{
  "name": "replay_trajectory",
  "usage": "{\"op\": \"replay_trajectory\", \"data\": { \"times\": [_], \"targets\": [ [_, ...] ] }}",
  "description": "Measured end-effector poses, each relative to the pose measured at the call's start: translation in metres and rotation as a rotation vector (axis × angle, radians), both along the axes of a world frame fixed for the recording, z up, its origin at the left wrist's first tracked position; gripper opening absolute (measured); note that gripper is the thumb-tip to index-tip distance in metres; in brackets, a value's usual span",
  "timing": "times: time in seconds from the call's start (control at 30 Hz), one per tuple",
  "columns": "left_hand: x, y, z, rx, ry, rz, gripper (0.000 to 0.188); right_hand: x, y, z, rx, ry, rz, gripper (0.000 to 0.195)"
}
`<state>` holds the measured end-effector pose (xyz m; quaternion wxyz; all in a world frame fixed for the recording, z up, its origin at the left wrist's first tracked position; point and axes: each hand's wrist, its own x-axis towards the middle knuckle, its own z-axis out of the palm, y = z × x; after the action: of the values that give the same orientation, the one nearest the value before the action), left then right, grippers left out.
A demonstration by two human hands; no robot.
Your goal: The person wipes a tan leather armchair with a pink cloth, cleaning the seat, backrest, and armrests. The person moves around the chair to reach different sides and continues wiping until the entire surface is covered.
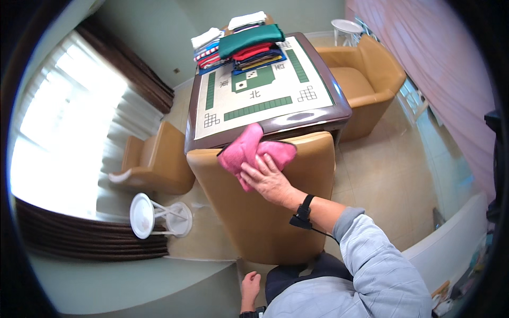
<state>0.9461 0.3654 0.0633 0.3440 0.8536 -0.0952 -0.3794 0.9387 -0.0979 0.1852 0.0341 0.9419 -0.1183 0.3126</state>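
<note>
My right hand [267, 179] presses a pink cloth [254, 153] with a dark edge against the upper back of a tan leather armchair [274, 222]. Its fingers are spread over the cloth, and a black strap with a small device is on the wrist. At the lower edge of the view my left hand [251, 283] hangs low beside my body, its fingers curled and no object visible in it. The chair back stands close against a mahjong table [274, 126] with a dark rim.
Folded clothes in stacks [258, 51] lie at the table's far side. Other tan armchairs stand right [368, 79] and left [167, 167] of the table. A small white round stand [142, 216] is at the lower left, another white round table [346, 26] at the far right. Curtains hang on both sides.
</note>
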Motion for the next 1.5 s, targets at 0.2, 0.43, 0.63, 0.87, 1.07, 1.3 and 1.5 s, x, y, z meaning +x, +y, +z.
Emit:
{"op": "replay_trajectory", "data": {
  "times": [0.2, 0.43, 0.63, 0.87, 1.07, 1.3, 1.5],
  "targets": [
    [0.006, -0.02, 0.004, -0.053, 0.025, -0.125, 0.046, -0.096, 0.033, -0.083, 0.102, 0.164, 0.1, 0.048],
    [0.062, -0.023, -0.022, -0.043, 0.008, -0.323, 0.047, -0.146, 0.016, -0.094, 0.249, 0.027, -0.384, 0.036],
    [0.124, -0.044, -0.028, -0.166, -0.002, -0.289, 0.048, -0.016, 0.011, -0.015, 0.097, -0.132, -0.379, 0.079],
    [0.186, -0.064, -0.01, -0.361, -0.296, -0.193, 0.079, 0.176, 0.089, -0.03, 0.065, 0.055, -0.16, 0.069],
    [0.215, -0.121, -0.003, -0.475, -0.478, -0.239, 0.107, 0.178, 0.164, -0.112, 0.132, 0.424, 0.249, 0.052],
    [0.169, -0.171, -0.024, -0.688, -0.447, -0.342, 0.1, 0.083, 0.137, -0.099, 0.13, 0.574, 0.096, 0.053],
    [0.258, -0.245, 0.029, -0.766, -0.691, -0.118, 0.082, 0.181, 0.097, -0.042, -0.088, 0.462, -0.074, 0.056]
  ]
}}
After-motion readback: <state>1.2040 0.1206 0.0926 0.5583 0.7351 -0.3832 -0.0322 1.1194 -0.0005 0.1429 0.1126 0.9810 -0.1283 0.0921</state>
